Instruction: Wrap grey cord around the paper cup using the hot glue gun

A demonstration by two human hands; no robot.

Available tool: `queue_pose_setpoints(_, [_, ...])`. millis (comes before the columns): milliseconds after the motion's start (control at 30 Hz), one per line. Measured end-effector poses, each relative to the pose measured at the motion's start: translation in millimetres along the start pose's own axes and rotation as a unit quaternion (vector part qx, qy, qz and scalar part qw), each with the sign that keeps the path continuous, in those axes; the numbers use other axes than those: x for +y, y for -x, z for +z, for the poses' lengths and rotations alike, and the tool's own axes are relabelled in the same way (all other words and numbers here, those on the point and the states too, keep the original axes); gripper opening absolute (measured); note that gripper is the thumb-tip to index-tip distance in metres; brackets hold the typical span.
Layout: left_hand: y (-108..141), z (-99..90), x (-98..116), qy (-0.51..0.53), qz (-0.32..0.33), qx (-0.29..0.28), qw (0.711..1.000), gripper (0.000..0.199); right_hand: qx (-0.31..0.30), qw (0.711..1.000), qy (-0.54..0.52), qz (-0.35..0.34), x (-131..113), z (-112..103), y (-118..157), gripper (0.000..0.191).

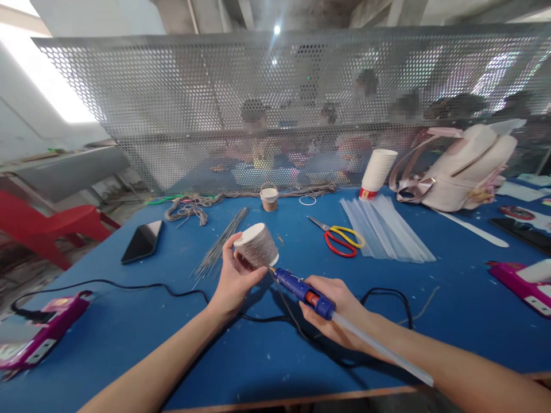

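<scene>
My left hand (236, 278) grips a white paper cup (257, 245) whose side is wrapped in grey cord. The cup is tilted on its side, above the blue table (172, 350). In my right hand (333, 301) is a blue hot glue gun (301, 288), with a long clear glue stick (383, 347) sticking out of its back. Its nozzle is at the cup's lower edge, close to my left thumb; whether it touches cannot be made out. A strand of grey cord (286, 301) hangs from the cup down toward the table.
Scissors (340, 238) with red and yellow handles lie beyond the glue gun, beside clear plastic sleeves (387, 229). Stacked paper cups (379, 170) and a pale backpack (469, 166) stand at right. Thin wires (221, 244), a small bucket (269, 199), a phone (142, 241) and power strips (47, 332) surround the hands.
</scene>
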State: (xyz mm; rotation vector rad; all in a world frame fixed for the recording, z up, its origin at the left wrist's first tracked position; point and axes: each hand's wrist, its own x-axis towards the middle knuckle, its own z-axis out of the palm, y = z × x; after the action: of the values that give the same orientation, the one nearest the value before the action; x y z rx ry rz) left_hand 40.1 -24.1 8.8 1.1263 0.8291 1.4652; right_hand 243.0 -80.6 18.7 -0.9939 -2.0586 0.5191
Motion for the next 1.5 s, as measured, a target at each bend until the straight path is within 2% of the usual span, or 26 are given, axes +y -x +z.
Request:
queue_pose_setpoints(967, [-0.3,-1.6,0.4,-0.001,-0.002,0.001,1.0,0.079,0.014,0.999,0.037,0.003,7.6,-2.1,2.4,0.015])
queue_pose_setpoints(1500, [-1.2,-4.4,0.7,0.018,-0.011,-0.009,1.0,0.082,0.01,1.0,0.02,-0.004,0.2,-7.4,-0.6,0.018])
